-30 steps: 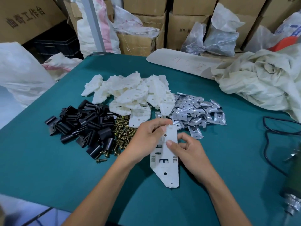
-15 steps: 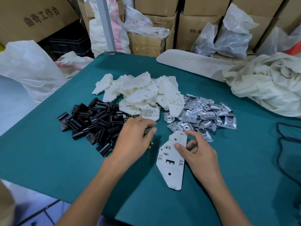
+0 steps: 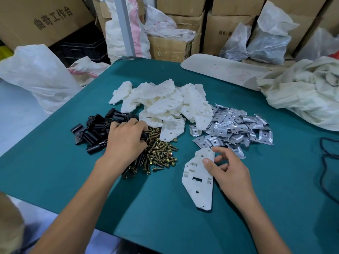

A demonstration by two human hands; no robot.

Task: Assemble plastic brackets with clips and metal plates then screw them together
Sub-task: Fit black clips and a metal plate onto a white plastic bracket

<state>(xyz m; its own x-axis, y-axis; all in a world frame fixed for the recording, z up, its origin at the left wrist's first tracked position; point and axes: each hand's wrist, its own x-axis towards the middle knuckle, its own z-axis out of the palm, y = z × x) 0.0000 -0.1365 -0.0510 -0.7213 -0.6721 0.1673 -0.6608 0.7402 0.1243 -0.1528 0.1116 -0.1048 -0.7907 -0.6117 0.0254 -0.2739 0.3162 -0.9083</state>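
One bracket (image 3: pixel 199 182), left hand (image 3: pixel 124 142), right hand (image 3: pixel 231 174)

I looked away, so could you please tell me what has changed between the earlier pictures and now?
The left hand let go of the white bracket and moved left to the black clips, fingers curled over them; whether it grips one is unclear. The bracket lies on the table, only the thumb of the right hand on it. The screws and metal plates stayed put.
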